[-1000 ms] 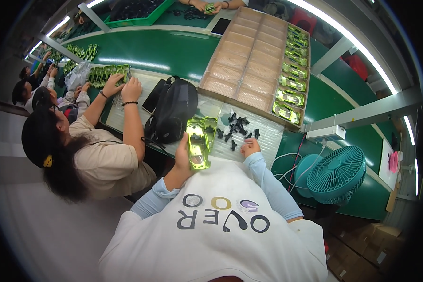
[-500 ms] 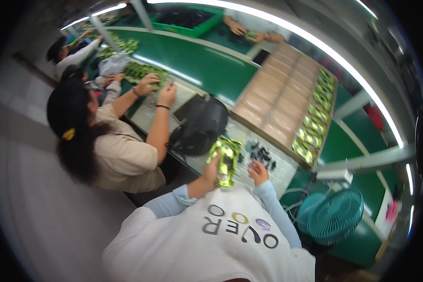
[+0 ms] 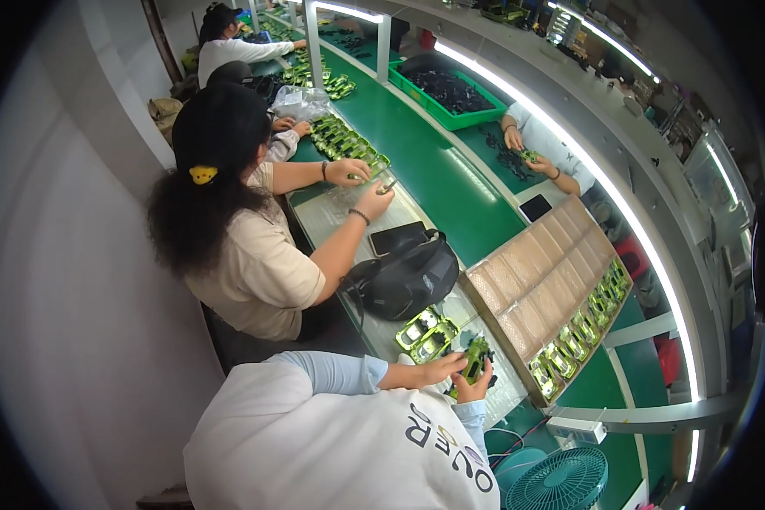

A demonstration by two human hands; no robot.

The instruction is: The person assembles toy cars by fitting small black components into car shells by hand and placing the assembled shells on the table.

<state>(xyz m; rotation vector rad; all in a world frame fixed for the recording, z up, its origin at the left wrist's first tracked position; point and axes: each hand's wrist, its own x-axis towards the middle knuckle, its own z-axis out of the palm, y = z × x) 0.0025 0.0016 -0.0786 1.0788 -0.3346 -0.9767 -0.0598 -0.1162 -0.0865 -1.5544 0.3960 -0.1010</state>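
Observation:
Both of my hands are close together at the near edge of the bench. My left hand [image 3: 442, 369] and my right hand [image 3: 476, 389] are closed round a shiny green toy car shell [image 3: 474, 357], with dark parts showing on it or right behind it. Just left of it, more green toy car shells [image 3: 427, 334] lie on the plastic-covered bench top. The small black pieces around the held shell are partly hidden by my fingers.
A cardboard box [image 3: 525, 327] with brown dividers and a row of green shells stands to the right. A black bag [image 3: 408, 276] lies beyond my hands. A co-worker [image 3: 238, 212] sits at left, near rows of shells [image 3: 346, 143]. A teal fan [image 3: 561, 480] stands at lower right.
My view has turned, shifting the scene. Earlier my left hand held shiny green shells and my right was by the black pieces; now shells lie on the bench and both hands hold one.

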